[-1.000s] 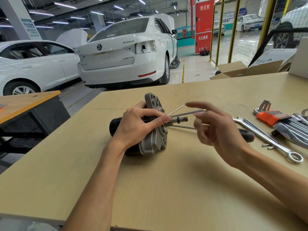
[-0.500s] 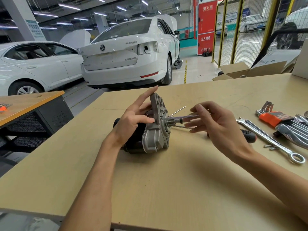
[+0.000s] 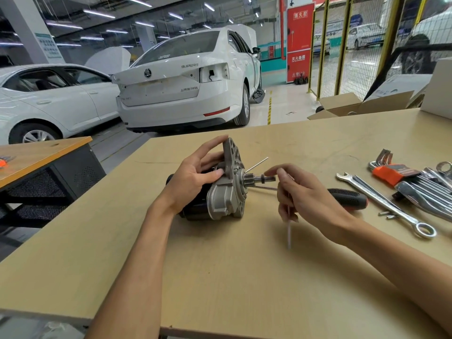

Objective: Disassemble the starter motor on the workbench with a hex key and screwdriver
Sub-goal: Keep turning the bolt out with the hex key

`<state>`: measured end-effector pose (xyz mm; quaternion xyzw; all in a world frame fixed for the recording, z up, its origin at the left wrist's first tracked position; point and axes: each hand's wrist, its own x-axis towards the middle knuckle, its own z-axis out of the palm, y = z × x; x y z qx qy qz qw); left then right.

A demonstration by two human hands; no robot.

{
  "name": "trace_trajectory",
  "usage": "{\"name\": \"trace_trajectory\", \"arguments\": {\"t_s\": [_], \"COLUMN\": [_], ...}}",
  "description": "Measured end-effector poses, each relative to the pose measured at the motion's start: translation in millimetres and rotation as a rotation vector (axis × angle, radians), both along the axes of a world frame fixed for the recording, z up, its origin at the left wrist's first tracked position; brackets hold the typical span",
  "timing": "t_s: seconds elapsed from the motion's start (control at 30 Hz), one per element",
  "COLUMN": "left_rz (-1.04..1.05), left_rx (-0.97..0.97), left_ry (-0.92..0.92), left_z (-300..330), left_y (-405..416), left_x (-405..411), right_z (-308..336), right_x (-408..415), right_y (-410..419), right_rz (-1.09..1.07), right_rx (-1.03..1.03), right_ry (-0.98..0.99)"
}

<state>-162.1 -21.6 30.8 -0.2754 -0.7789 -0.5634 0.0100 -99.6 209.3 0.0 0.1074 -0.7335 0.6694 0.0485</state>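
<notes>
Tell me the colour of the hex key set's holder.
Orange holder, seen in the head view.

Starter motor [image 3: 220, 194] on side – screwdriver [image 3: 347, 198] beside.

The starter motor [image 3: 215, 194] lies on the workbench [image 3: 220, 277], left of centre. The screwdriver [image 3: 347, 198] lies just right of it. Further right lies a combination wrench [image 3: 381, 201], and beyond it, at the right edge, a hex key set [image 3: 391, 170]. A cardboard box [image 3: 362, 105] sits behind the far edge.
</notes>
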Motion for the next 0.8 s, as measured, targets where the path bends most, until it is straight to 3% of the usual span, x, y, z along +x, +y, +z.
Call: {"name": "trace_trajectory", "arguments": {"t_s": [0.37, 0.53, 0.8], "left_rz": [0.045, 0.05, 0.09], "left_rx": [-0.014, -0.031, 0.007], "left_ry": [0.047, 0.075, 0.086], "left_z": [-2, -2, 0], "left_y": [4, 4, 7], "left_x": [-1, 1, 3], "right_z": [-9, -9, -6], "right_x": [-5, -2, -7], "right_y": [-3, -7, -32], "right_rz": [-0.016, -0.05, -0.164], "right_rx": [0.093, 0.222, 0.159], "right_ry": [0.028, 0.211, 0.27]}}
